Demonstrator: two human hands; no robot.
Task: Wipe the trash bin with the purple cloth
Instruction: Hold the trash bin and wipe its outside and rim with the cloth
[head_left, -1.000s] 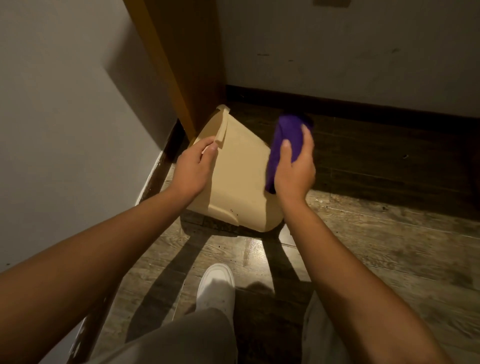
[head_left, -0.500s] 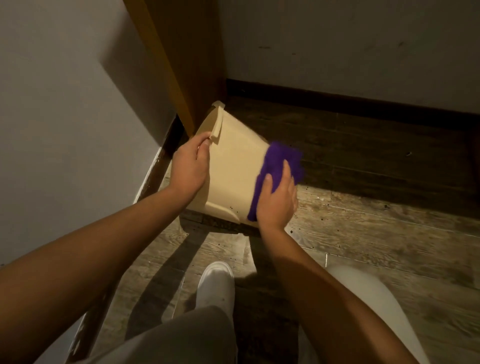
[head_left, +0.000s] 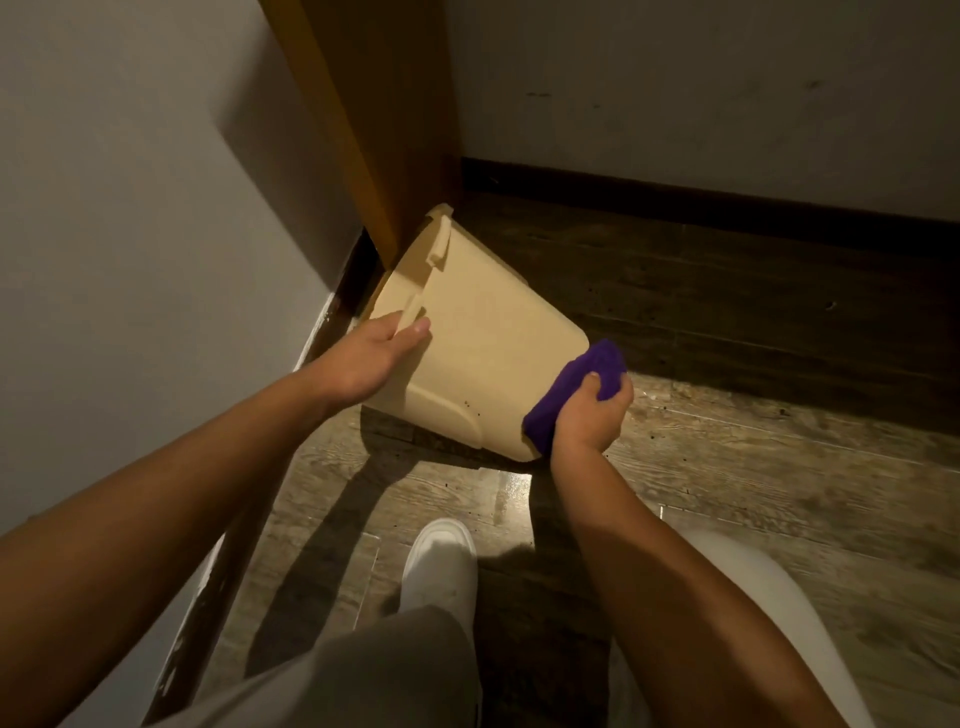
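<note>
A beige plastic trash bin (head_left: 488, 353) is tipped away from me, its open mouth toward the corner and its base toward me, raised off the wooden floor. My left hand (head_left: 369, 353) grips the bin's left side near the rim, thumb on a moulded handle. My right hand (head_left: 592, 415) is closed around a bunched purple cloth (head_left: 576, 384) and presses it against the bin's lower right edge by the base. The inside of the bin is hidden.
A white wall (head_left: 130, 234) runs along the left and a wooden door frame (head_left: 374, 114) stands in the corner just behind the bin. Dark baseboard (head_left: 701, 197) lines the back wall. My white shoe (head_left: 441, 566) rests on the floor below the bin.
My right hand has dragged the purple cloth down the bin's right side from near the rim to the base edge. The left hand slid slightly lower and the bin tilted further.
</note>
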